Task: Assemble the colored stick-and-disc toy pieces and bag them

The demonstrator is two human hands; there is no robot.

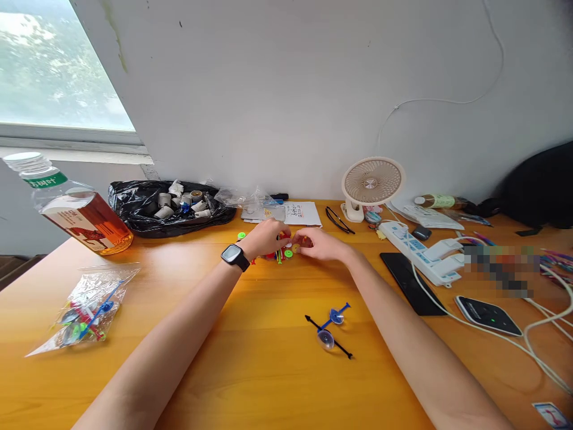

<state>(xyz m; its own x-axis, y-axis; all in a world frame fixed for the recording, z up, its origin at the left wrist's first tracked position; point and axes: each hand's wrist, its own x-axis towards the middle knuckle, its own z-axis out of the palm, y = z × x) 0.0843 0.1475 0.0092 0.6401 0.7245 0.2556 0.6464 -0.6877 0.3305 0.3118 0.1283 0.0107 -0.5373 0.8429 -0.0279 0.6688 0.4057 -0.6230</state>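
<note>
- Both your hands reach out to 12 o'clock on the tabletop, meeting over a small heap of coloured pieces in red, green and yellow.
- Your left hand, the one with the watch, curls over the heap's 9 o'clock side. Your right hand closes in from 3 o'clock, fingertips drawn together at a yellow bit.
- The pieces are too small to show whether either hand actually grips one.
- As I judge it, you work best with your wrists low and resting. Pick with your fingertips and take one piece at a time, so the rest do not scatter.
- A few thin green stems in the heap seem to point towards 6 o'clock. The long axis of the other pieces cannot be read.
- Nearer you, the crossed sticks lie untouched. The black one runs from 10 to 4 o'clock, the blue one from 8 to 2 o'clock.
- A clear bag of similar parts lies at 9 o'clock, well apart from your hands.
</note>
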